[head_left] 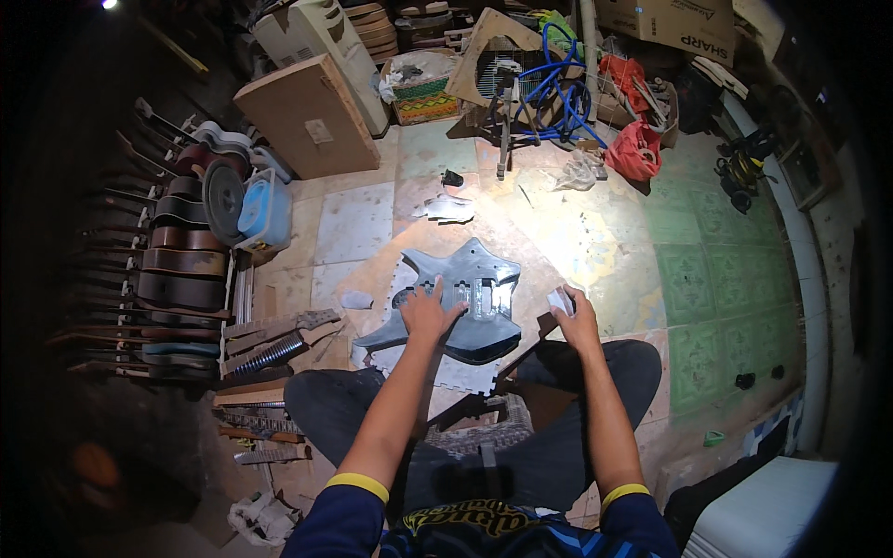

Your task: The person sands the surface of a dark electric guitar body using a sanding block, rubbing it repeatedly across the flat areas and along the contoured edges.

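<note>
A dark grey, glossy electric guitar body (484, 339) lies flat on the floor in front of my crossed legs, with pointed horns and routed cavities. Under it shows a pale foam mat (460, 374) with jigsaw edges. My left hand (428, 312) rests on the body near its cavities, fingers spread, holding nothing. To the right of the body and apart from it, my right hand (578, 319) is closed on a small pale block (560, 300). Whether this is a folded sheet or a solid block, I cannot tell.
Several guitars (181, 265) stand racked at the left, beside a blue-lidded container (260, 209). Guitar necks (279, 353) lie by my left knee. A crumpled white cloth (446, 208) is beyond the body. Blue hose (558, 88) and a red bag (635, 149) are farther back.
</note>
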`<state>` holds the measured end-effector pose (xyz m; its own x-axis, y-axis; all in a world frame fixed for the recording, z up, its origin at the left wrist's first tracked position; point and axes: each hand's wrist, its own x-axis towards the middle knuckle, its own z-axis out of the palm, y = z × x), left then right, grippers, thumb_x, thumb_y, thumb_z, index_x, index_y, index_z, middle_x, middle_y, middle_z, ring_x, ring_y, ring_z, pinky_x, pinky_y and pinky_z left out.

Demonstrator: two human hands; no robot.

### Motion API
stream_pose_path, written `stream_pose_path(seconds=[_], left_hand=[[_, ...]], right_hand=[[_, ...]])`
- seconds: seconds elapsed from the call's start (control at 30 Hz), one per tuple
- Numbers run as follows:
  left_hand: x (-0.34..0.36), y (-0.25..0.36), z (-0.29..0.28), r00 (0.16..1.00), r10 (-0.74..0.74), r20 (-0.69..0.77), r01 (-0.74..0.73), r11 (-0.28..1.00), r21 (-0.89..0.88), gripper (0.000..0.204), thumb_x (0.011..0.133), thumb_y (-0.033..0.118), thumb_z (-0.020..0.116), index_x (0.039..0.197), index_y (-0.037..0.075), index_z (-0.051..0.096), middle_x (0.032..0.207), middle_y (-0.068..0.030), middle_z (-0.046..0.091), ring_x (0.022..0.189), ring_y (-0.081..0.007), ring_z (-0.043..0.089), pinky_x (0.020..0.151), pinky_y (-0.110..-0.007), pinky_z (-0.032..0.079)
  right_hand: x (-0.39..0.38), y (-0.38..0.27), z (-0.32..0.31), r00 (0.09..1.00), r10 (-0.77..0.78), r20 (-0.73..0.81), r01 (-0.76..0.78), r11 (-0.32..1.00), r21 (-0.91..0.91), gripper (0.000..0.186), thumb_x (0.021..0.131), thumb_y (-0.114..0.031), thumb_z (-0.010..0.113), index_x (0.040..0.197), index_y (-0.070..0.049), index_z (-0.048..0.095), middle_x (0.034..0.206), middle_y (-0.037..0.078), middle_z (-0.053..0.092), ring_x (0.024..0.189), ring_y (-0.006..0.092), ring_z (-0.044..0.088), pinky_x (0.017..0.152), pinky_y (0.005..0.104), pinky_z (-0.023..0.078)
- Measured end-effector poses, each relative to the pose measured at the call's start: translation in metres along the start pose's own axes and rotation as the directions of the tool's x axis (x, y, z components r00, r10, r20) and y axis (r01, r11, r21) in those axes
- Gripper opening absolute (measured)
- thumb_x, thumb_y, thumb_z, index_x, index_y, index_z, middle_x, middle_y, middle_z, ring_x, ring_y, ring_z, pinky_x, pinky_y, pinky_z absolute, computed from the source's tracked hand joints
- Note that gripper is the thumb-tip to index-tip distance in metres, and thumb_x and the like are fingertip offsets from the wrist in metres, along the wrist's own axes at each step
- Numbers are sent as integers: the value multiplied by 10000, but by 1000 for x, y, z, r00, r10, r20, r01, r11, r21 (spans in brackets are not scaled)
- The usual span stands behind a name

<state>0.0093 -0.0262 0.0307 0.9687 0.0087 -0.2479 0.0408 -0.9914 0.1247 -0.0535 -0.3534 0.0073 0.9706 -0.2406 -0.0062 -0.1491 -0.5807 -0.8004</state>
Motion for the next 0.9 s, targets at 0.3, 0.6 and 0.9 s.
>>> stream_pose_path(seconds=[0.3, 0.6, 0.9], left_hand=[[-43, 19, 26, 978, 79, -193, -81, 997, -3, 1038, 820, 835, 540, 1573, 132, 411, 1540, -284, 424, 1462, -452, 340, 1175, -588, 269], [-111, 43, 53, 882, 464, -82, -470, 878, -90, 1040, 840, 801, 545, 1572, 80, 381, 1661, -179, 283, 1557, -368, 195, 1233, -601, 157], [-79, -55, 34, 987, 25, -161, -45, 991, -124, 963, 858, 697, 625, 1595, 140, 356, 1682, -164, 249, 1567, -350, 177, 1224, -647, 103]], right_hand=[[1, 7, 0, 1000, 11, -2, -11, 999, -40, 587, 848, -230, 795, 1369, -76, 574, 1198, 243, 658, 1094, 405, 646, 946, 458, 515], [-2, 9, -2, 1000, 9, 9, -8, 998, -57, 591, 848, -226, 798, 1374, -76, 575, 1187, 245, 656, 1102, 405, 642, 958, 458, 511], [-9, 6, -8, 992, -102, -75, 103, 995, 1, 586, 844, -171, 794, 1373, -49, 576, 1217, 237, 651, 1146, 390, 625, 999, 450, 493]])
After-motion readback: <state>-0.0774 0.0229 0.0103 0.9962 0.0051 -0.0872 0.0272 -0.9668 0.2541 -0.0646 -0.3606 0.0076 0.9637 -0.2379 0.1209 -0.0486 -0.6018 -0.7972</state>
